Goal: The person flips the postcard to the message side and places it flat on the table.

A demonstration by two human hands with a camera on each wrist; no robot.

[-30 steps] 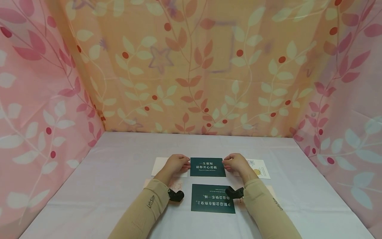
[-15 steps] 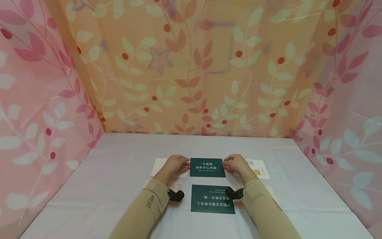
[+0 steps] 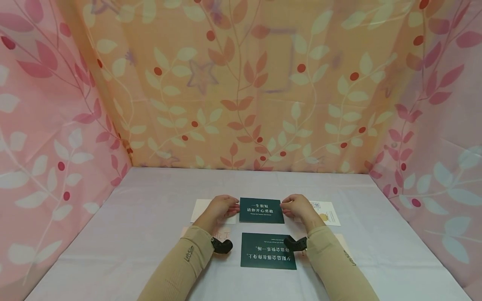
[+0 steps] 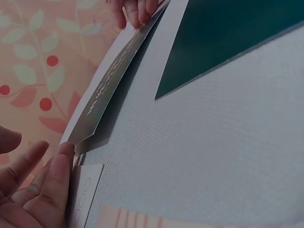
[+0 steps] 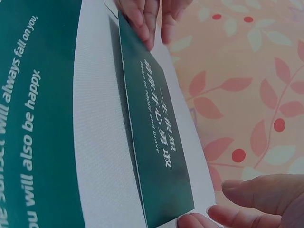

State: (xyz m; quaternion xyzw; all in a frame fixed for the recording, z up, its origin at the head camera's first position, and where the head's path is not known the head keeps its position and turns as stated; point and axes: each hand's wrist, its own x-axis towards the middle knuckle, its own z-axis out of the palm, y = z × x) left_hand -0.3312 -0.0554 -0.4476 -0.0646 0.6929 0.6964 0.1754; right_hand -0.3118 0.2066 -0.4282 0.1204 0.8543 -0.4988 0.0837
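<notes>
A dark green card with white lettering is between my two hands in the head view. My left hand touches its left short edge with the fingertips, and my right hand does the same at the right edge. Both wrist views show the thumbs standing away from the card, the other fingertips against its ends. A shadow under the near long edge shows that this edge is slightly raised off the cloth. Closer to me, a second green card lies flat, its text upside down; the right wrist camera covers one corner.
A white card lies partly beneath my left hand, another with a yellow picture right of my right hand. Paler cards lie partly under the forearms. White cloth covers the table; floral curtains enclose it on three sides.
The green card between my hands tilts slightly, with its edges a little higher and its near edge showing more. Both hands keep nearly the same place.
</notes>
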